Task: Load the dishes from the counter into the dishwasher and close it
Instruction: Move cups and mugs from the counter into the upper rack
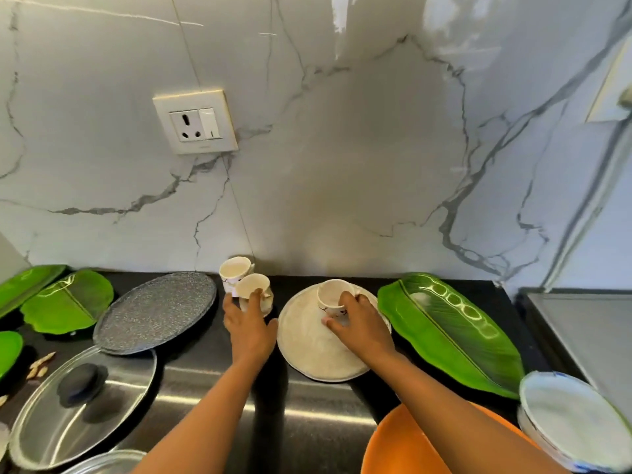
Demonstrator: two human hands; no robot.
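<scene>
Three white cups stand at the back of the black counter (212, 340). My left hand (248, 326) grips the nearer left cup (253, 289); another cup (234, 270) stands right behind it against the wall. My right hand (359, 323) is closed on the third cup (333, 295), which sits on a round white plate (314, 350). A grey speckled plate (155, 311) lies to the left. A long green leaf-shaped platter (451, 333) lies to the right. The dishwasher is not in view.
Green leaf plates (68, 301) lie at far left. A glass lid with a black knob (82, 401) sits front left. An orange plate (403, 446) and stacked white plates (574, 422) are front right. A marble wall with a socket (195, 123) backs the counter.
</scene>
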